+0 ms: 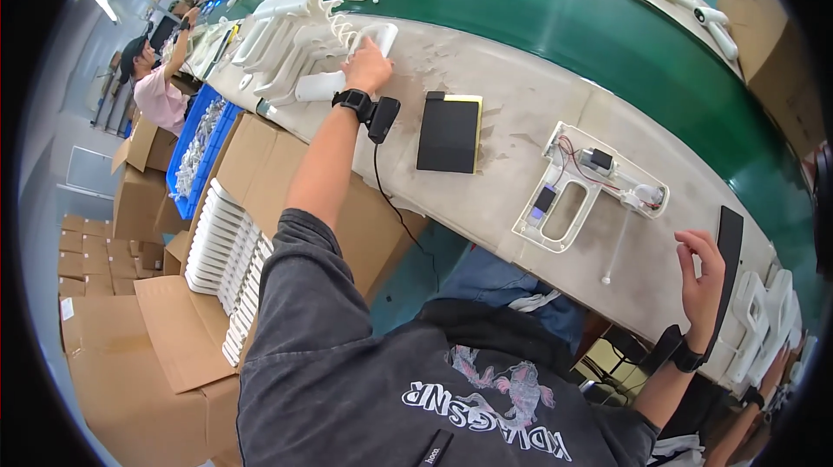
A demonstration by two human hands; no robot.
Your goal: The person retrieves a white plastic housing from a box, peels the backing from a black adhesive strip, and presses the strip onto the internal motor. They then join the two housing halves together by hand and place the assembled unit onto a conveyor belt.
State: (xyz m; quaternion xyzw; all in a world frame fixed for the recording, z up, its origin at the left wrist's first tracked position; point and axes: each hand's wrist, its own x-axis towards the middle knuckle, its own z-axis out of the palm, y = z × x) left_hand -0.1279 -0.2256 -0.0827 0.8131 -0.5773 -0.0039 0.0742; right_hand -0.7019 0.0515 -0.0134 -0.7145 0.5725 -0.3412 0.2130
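Left hand (369, 68) touches curved white plastic shell (384, 34), grip unclear; right hand (703, 283) part-curled, empty.

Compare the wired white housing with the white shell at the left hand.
No hand touches the wired white housing; the left hand is on the white shell.
The housing shows red wires and a black block; the shell, partly covered, shows none.
Both are white.

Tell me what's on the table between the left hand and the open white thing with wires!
In the head view, a flat black rectangular thing with a yellow edge lies between the left hand and the open white casing.
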